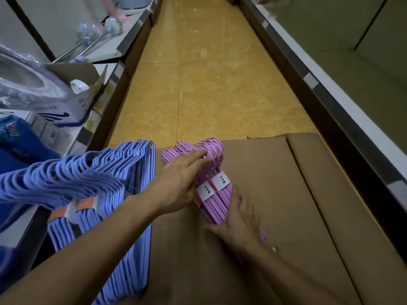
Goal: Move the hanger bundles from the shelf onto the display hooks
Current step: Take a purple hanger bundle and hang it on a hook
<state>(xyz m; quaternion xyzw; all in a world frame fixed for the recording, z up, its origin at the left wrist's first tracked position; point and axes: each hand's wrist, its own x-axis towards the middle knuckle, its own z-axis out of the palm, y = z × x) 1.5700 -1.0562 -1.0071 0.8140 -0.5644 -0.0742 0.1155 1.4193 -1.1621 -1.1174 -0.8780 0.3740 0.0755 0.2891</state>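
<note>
Two pink hanger bundles, each wrapped with a white paper label, lie side by side on a brown cardboard box. My left hand rests flat on their left side, fingers stretched toward the hook ends. My right hand presses on the lower end of the bundles, fingers spread over them. Blue hanger bundles with orange and white labels hang at the left beside the box. No display hooks are clearly visible.
A shelf at the left holds a carton, wrapped goods and blue packages. A dark, bare shelf unit runs along the right. The yellow tiled aisle floor stretches ahead beyond the box.
</note>
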